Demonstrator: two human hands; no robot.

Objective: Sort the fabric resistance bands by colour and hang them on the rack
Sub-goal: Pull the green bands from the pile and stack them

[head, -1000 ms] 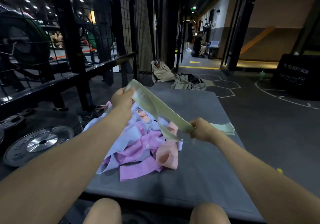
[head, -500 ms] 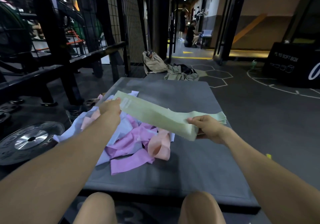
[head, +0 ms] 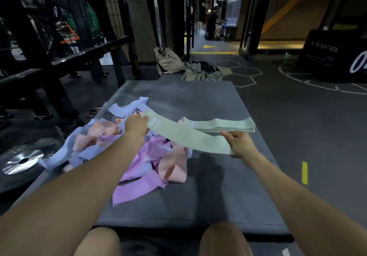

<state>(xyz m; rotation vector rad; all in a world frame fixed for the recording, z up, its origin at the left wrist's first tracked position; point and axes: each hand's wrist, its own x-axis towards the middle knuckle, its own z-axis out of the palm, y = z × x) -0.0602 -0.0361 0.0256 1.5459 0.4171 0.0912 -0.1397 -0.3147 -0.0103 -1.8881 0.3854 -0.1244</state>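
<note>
While both arms reach forward over a grey mat [head: 198, 196], the items read left to right as follows. Weight plate [head: 21, 160]: on the floor at nine o'clock, beside the mat. Mixed pile of bands [head: 143, 156]: lilac, blue and peach, heaped loose on the mat's left half. Left hand [head: 137, 124]: at eleven o'clock, grip closed on one end of the green band [head: 190, 136]. Green band: stretched flat between the two hands, above the mat. Stack of green bands [head: 224, 125]: folded flat, at one o'clock, just beyond the held band. Right hand [head: 240, 144]: at two o'clock, grip pinching the band's other end. Black soft box [head: 335, 55]: far right, on the floor.
</note>
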